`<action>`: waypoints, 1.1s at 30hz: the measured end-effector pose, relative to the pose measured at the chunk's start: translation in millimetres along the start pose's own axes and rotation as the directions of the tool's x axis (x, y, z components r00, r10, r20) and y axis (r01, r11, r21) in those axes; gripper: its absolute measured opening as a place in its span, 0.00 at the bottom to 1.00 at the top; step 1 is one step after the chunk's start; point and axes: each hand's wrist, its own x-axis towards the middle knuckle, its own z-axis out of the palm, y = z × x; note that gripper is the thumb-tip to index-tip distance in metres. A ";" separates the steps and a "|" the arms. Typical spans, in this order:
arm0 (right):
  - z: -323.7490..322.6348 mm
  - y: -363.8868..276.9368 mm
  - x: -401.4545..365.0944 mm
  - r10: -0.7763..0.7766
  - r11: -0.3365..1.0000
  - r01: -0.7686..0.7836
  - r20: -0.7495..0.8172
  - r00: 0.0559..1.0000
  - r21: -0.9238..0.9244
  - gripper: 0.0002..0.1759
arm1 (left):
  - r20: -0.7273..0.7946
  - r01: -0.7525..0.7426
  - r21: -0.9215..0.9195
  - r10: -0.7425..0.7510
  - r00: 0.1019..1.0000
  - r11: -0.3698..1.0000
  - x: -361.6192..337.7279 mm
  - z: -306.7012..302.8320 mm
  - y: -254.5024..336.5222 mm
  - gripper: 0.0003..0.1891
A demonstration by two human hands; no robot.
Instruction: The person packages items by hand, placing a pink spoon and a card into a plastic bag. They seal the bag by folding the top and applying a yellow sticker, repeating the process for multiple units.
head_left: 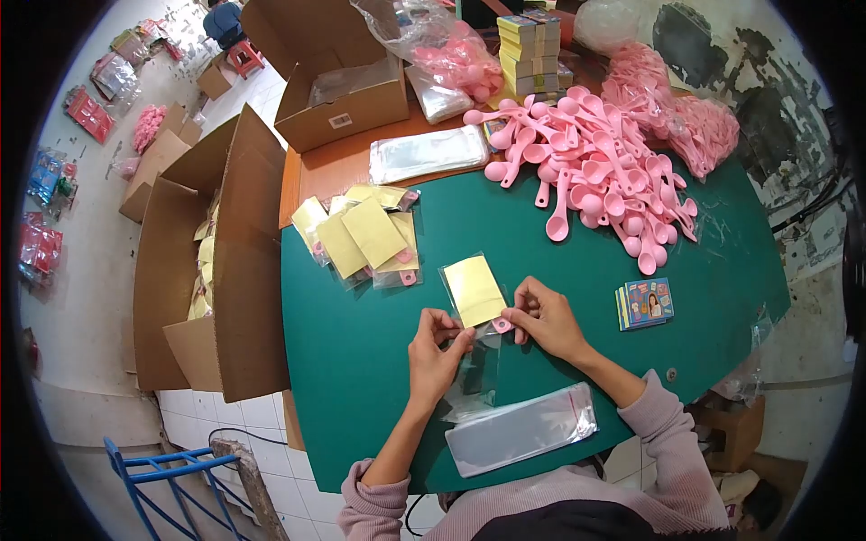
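In the middle of the green table, a clear plastic bag point(480, 347) holds a yellow card point(474, 290) and a pink spoon, whose handle end point(502, 325) shows at the card's lower corner. My left hand point(438, 352) pinches the bag at the card's lower left. At its lower right, my right hand point(548, 317) is closed on the same bag with thumb and finger. The bag's open-looking end trails toward me. Close to my body lies a stack of clear bags point(523, 431). To the right sits a small stack of printed cards point(647, 304).
A big pile of pink spoons point(604, 171) covers the back right. Filled bags with yellow cards point(361, 234) lie at the left. Behind are more clear bags point(428, 154), banded card stacks point(529, 59) and an open carton point(343, 108). A tall carton point(244, 270) stands left of the table.
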 end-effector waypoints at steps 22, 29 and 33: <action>-95.2 -29.9 71.0 -0.636 -0.141 0.262 0.290 0.715 -0.955 0.09 | 0.139 -0.323 0.876 0.453 0.881 0.359 1.7 9.1 10.5 0.33; -44.6 -20.1 28.2 -0.409 0.675 0.323 0.028 0.912 -0.663 0.12 | 0.199 -0.327 0.359 0.271 0.942 0.874 23.9 10.9 2.7 0.34; -45.3 -5.3 21.3 -0.531 0.650 0.423 0.022 0.847 -0.632 0.17 | 0.215 -0.342 0.496 0.269 0.939 0.798 16.8 1.3 9.3 0.19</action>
